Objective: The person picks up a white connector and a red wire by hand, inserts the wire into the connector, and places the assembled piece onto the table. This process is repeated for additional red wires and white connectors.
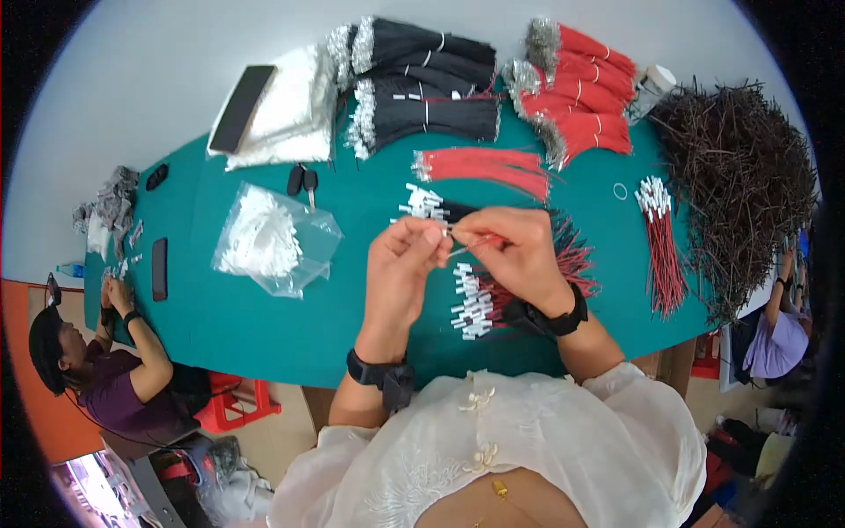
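Note:
My left hand (398, 268) pinches a small white connector between thumb and fingertips, above the middle of the green table. Close against it, my right hand (519, 255) is closed on a thin red wire (493, 241), whose end reaches toward the left fingertips; the joint between wire and connector is hidden by my fingers. Just beneath my hands lie wires with white connectors (473, 304) in a loose pile, their red and black tails fanning right. Beyond my fingertips are more white connectors (424, 201) on dark wires. A row of loose red wires (484, 169) lies farther back.
Bundles of black wires (431, 114) and red wires (576, 97) line the back. A brown tangled heap (739, 176) stands right, beside finished-looking connector wires (658, 238). Leftward are a bag of white connectors (261, 242), keys (304, 182), a phone (159, 268) and another person (114, 352).

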Demonstrator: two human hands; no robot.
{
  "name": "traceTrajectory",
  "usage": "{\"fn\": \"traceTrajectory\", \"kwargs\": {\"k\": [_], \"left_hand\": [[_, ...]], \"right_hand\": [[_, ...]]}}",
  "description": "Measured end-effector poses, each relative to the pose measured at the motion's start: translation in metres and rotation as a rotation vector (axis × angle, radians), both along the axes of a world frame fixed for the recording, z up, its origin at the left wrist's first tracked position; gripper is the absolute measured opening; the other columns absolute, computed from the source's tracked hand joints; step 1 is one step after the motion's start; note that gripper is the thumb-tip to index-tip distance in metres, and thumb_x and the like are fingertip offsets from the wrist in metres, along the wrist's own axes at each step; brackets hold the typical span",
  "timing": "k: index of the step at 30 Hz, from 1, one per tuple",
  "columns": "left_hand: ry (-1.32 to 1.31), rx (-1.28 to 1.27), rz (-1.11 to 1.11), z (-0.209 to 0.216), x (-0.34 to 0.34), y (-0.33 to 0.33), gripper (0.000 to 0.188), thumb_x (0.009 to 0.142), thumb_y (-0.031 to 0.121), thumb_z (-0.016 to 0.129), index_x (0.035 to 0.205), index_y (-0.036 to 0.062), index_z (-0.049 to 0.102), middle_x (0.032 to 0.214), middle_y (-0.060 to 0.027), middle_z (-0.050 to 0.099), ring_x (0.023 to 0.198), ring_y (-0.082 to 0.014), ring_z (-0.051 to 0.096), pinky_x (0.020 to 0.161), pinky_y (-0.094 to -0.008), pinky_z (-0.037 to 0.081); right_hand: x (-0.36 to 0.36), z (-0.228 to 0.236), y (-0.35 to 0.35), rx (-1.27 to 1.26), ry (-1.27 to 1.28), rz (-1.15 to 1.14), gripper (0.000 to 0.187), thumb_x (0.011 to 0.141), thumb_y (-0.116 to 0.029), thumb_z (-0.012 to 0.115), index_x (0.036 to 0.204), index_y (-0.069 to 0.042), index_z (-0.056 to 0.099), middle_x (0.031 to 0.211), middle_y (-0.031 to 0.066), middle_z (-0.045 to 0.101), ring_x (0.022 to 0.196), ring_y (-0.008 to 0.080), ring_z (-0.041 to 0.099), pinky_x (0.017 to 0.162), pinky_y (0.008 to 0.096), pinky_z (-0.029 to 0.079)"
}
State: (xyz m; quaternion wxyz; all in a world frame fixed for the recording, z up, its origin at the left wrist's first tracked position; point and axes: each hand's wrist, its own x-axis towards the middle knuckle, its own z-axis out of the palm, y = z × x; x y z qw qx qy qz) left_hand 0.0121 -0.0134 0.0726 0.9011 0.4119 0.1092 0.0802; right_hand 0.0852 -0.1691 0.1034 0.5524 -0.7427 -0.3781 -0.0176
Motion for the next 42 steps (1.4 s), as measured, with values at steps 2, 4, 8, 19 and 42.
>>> {"fn": "traceTrajectory", "kwargs": {"k": [2,4,8,19,42], "left_hand": [[-0.018,-0.002,-0.019,0.004,0.0,0.002,0.011,0.094,0.008,0.064,0.098,-0.0015,0.065,0.083,-0.0073,0.068,0.071,-0.0111,0.061,0.064,-0.0231,0.048],[-0.023,-0.004,-0.029,0.004,-0.001,0.002,0.011,0.094,0.008,0.064,0.098,-0.0016,0.065,0.082,-0.0071,0.067,0.071,-0.0106,0.06,0.064,-0.023,0.048],[-0.019,0.124,0.005,0.005,-0.005,0.001,0.011,0.094,0.009,0.064,0.099,-0.0014,0.066,0.081,-0.007,0.067,0.07,-0.0106,0.06,0.064,-0.0226,0.047],[-0.053,0.062,-0.055,0.004,-0.002,0.005,0.012,0.095,0.01,0.064,0.1,-0.0012,0.066,0.082,-0.0067,0.067,0.068,-0.0103,0.059,0.063,-0.023,0.047],[0.02,0.323,0.11,0.003,-0.007,0.014,0.017,0.095,0.014,0.064,0.098,-0.0022,0.068,0.083,-0.0086,0.07,0.07,-0.0116,0.062,0.064,-0.0237,0.05]], "right_hand": [[-0.001,0.002,0.001,0.023,-0.038,-0.016,0.008,0.079,0.004,0.071,0.087,0.002,0.07,0.079,0.0107,0.071,0.06,0.0133,0.063,0.052,0.0239,0.047],[-0.004,0.002,0.004,0.024,-0.026,-0.016,0.008,0.079,0.003,0.071,0.087,0.002,0.07,0.08,0.0104,0.071,0.061,0.0128,0.063,0.053,0.0237,0.048],[-0.003,-0.001,0.003,0.026,0.028,0.002,0.008,0.08,0.003,0.071,0.087,0.002,0.07,0.08,0.0096,0.072,0.063,0.0118,0.064,0.056,0.0232,0.049],[0.002,-0.001,-0.003,0.014,0.11,0.023,0.008,0.08,0.002,0.071,0.088,0.003,0.07,0.081,0.0092,0.073,0.071,0.012,0.068,0.063,0.0239,0.053],[0.025,0.009,-0.022,-0.275,0.2,0.1,0.026,0.099,-0.014,0.054,0.081,0.005,0.059,0.066,0.0067,0.058,0.061,0.0122,0.051,0.057,0.0288,0.04]]}}
